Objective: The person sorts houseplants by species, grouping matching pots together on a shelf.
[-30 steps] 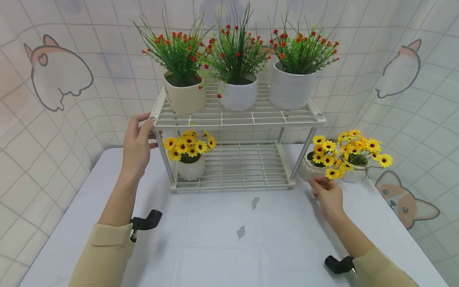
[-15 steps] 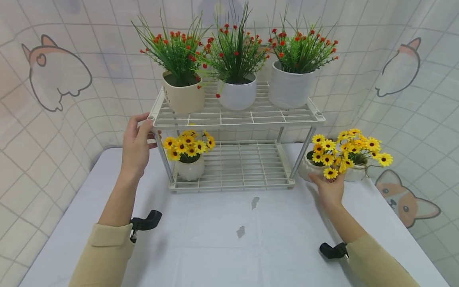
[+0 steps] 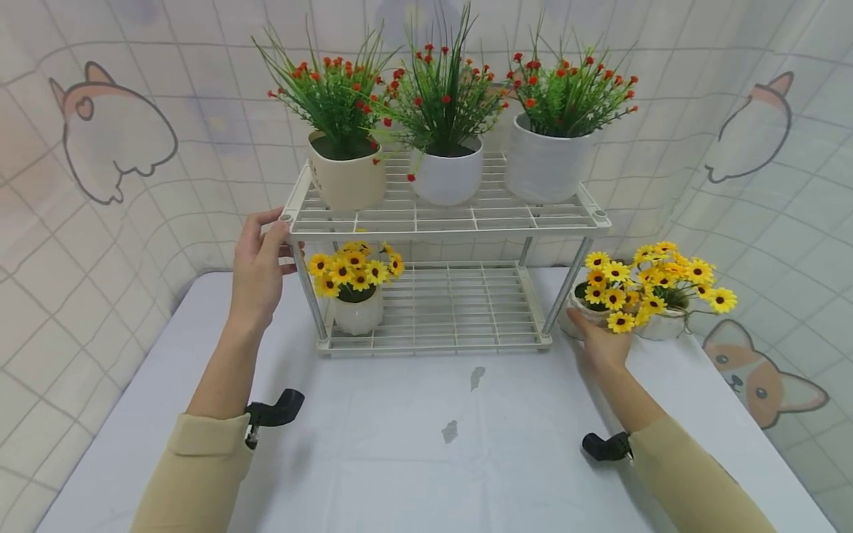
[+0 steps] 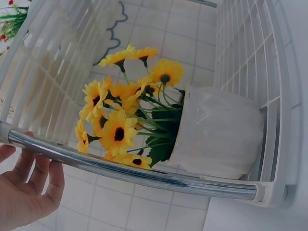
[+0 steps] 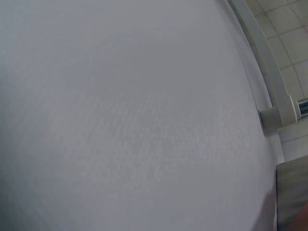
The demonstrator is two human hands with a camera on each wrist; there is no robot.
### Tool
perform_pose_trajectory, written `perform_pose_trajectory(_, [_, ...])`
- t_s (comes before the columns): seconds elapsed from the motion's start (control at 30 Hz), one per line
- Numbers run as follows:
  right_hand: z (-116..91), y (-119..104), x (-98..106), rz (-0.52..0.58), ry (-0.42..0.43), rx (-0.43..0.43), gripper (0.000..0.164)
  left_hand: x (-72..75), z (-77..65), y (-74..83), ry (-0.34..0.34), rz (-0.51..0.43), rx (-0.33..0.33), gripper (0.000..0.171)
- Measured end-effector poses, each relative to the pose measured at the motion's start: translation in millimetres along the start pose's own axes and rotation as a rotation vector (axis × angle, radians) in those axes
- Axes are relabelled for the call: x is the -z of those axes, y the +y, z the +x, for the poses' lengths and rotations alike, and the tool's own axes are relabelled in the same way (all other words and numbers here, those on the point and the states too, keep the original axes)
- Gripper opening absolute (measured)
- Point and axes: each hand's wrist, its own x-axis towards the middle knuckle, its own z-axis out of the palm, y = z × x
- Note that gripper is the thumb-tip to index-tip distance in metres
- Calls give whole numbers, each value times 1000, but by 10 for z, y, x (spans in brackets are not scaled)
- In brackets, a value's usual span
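Observation:
My left hand (image 3: 256, 277) grips the front left upper corner of a white two-tier wire rack (image 3: 440, 236). In the left wrist view its curled fingers (image 4: 41, 180) lie against the metal post (image 4: 130, 171). My right hand (image 3: 605, 349) holds the nearer pot of yellow flowers (image 3: 614, 299) beside the rack's right end, thumb on the pot's left side, other fingers hidden behind the blooms. Part of that whitish pot (image 5: 291, 185) shows at the right wrist view's edge. A matching potted flower (image 3: 358, 314) stands at the left of the lower shelf.
On the upper shelf stand a cream pot (image 3: 349, 181) and two white pots, all with red flowers and tall grass. Another yellow-flowered pot (image 3: 663, 324) sits right behind my right hand. A white cloth (image 3: 400, 459) with two grey patches covers the table.
My right hand has moved slightly left and come round the nearer yellow-flowered pot, its thumb now on the pot's side. My left hand stays on the rack's corner.

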Motion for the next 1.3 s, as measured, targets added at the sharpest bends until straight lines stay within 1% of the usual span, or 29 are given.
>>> perform_pose_trajectory(0.13, [-5, 4, -12, -10, 34, -58, 116, -7, -5, -4, -9, 1, 6, 49])
perform_pose_trajectory(0.23, [4, -5, -20, -13, 45, -66, 117, -4, 1, -15, -6, -2, 9, 49])
perform_pose_trajectory(0.33, [28, -19, -30, -14, 37, -52, 118, 5, 19, -15, 1, -8, 5, 49])
perform_pose_trajectory(0.47, [29, -26, -22, -27, 37, -73, 118, 2, 30, -15, -10, -15, 0, 48])
perform_pose_trajectory(0.63, [-21, -40, 19, -40, 35, -114, 121, 2, 21, -18, -17, -12, 6, 49])
perform_pose_trajectory(0.67, [-38, -44, 32, -44, 29, -113, 121, 3, 20, -18, -16, -10, 6, 49])
perform_pose_trajectory(0.87, [-189, -72, 155, -113, -20, -39, 117, 7, 14, -4, -12, -3, 2, 49])
perform_pose_trajectory(0.93, [-249, -74, 206, -137, -32, -23, 117, 3, 12, 1, -13, 1, 0, 49])
perform_pose_trajectory(1.07, [-366, -84, 283, -145, -55, 16, 119, 4, 12, 3, -12, 8, -7, 49])
perform_pose_trajectory(1.2, [-489, -109, 347, -149, -94, 31, 116, 11, 11, -2, -9, 9, -10, 49])
perform_pose_trajectory(1.3, [-595, -135, 382, -166, -125, 1, 118, 12, 13, -6, -12, 5, -13, 49])
